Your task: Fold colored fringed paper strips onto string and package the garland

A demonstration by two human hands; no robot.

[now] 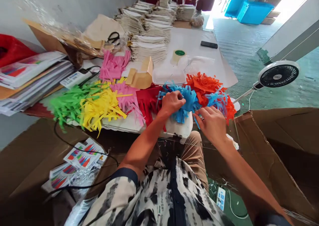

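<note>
A pile of blue fringed paper [188, 101] lies at the front edge of the table, its cut strips spreading outward. My left hand [173, 102] is closed in a pinch at the left side of this pile, gripping the blue fringe. At the pile's lower right, my right hand [211, 121] has curled fingers closed on blue strips that hang below them. Orange-red fringed paper [204, 86] sits just behind and right of the blue. Dark red fringed paper [147, 101] is left of my left hand, followed by pink [127, 98], yellow [101, 108] and green fringes [68, 103].
Behind the fringes are a clear plastic tray [168, 77], a tape roll [178, 55], a black phone [208, 44], scissors [113, 37] and stacked white bundles [149, 43]. A small fan [278, 75] stands at right, above an open cardboard box [281, 133]. Printed packets [79, 159] lie lower left.
</note>
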